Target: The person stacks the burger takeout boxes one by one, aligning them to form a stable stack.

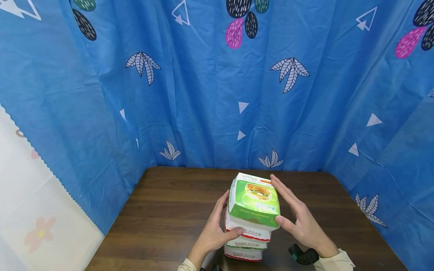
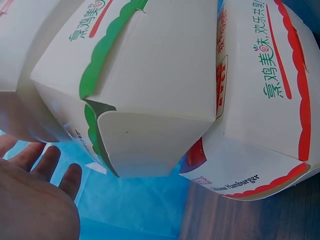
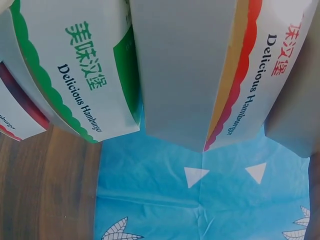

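Several paper hamburger boxes are stacked near the front of the table. Uppermost is a green-topped box (image 1: 252, 207) with a burger picture, sitting slightly askew. Beneath it come a red-trimmed box (image 1: 255, 234), a green-trimmed box (image 1: 245, 243) and another red-trimmed box (image 1: 243, 254). My left hand (image 1: 211, 231) is at the stack's left side, thumb across the front near the upper boxes; the left wrist view shows its fingers loosely spread. Along the top box's right side lies my right hand (image 1: 300, 216), fingers extended at its top edge and thumb at its front corner.
The brown wooden table (image 1: 169, 210) extends around the stack. A blue patterned curtain (image 1: 210, 94) hangs behind and beside it, with a pale flowered cloth (image 1: 37, 203) at left. The right wrist wears a black band (image 1: 305, 256).
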The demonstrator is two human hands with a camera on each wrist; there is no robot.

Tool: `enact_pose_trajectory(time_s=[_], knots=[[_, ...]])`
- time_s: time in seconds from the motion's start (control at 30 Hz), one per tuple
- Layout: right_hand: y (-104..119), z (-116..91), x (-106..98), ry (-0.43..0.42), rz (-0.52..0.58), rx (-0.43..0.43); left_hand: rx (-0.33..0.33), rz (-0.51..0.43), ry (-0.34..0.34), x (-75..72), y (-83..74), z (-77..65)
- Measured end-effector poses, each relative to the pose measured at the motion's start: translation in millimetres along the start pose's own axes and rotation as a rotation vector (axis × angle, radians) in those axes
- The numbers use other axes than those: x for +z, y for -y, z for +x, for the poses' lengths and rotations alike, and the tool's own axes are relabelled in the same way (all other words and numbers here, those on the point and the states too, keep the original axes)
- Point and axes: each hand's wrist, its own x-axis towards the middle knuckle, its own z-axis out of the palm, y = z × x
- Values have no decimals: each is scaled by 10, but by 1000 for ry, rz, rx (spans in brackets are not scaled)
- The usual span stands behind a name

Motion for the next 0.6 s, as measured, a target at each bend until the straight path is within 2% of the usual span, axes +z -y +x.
enact_pose_trajectory(time_s=[0.4,0.6], knots=[[17,-8,15,0,17,-20,-16,-33,21,-6,23,-7],[14,-23,-10,-6,13,-1,-11,5,12,-8,34,-18]])
